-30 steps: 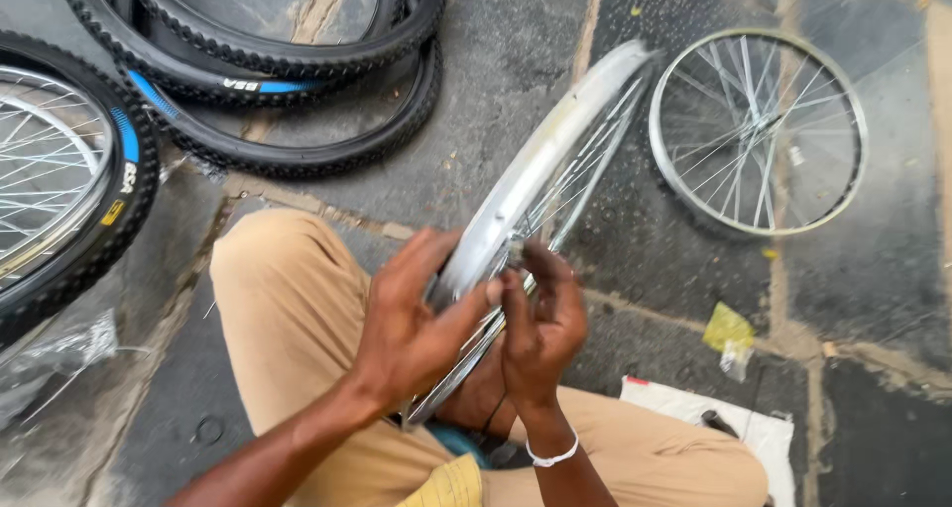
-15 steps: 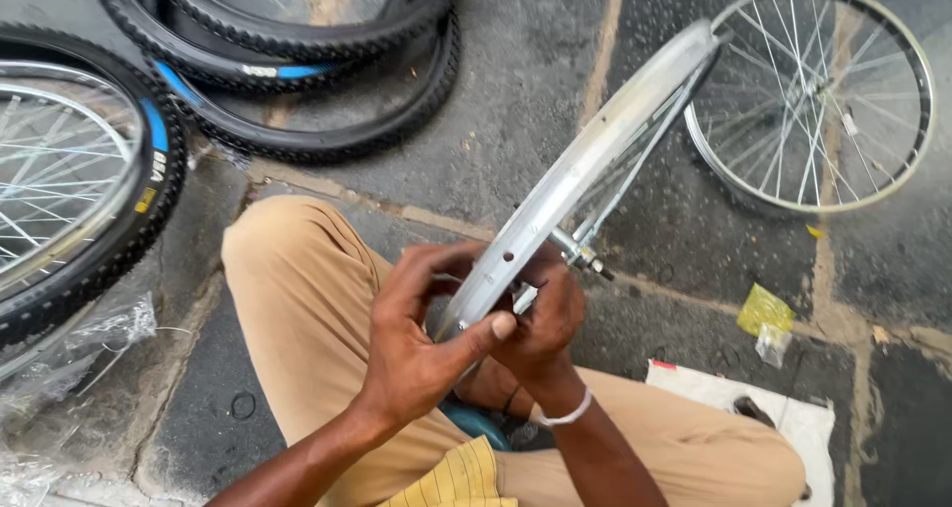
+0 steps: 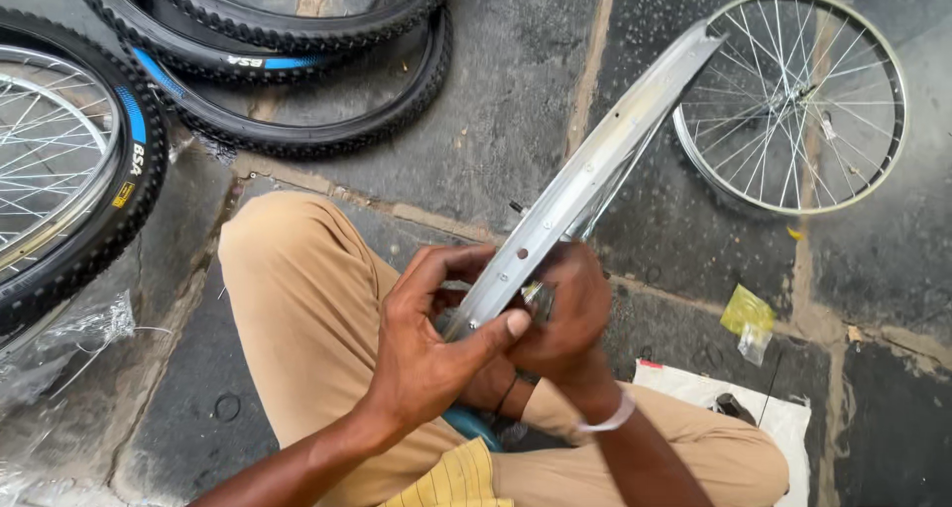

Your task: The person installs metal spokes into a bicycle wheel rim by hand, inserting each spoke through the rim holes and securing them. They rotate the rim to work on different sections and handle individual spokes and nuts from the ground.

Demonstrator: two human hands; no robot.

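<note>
Dark stone paving (image 3: 516,101) lies under everything; left of the bare silver rim (image 3: 585,185) sit a tyred wheel (image 3: 69,170) and stacked black tyres (image 3: 297,61), and right of it a finished spoked wheel (image 3: 793,101) lies flat. The rim stands tilted over the person's lap, left hand (image 3: 426,348) clamped round its lower edge with the thumb pressed on top, right hand (image 3: 570,314) curled tight just beside it. Judging by its open holes, lacing looks barely begun, though what the right fingers pinch is hidden, and the rim's lower arc is covered.
</note>
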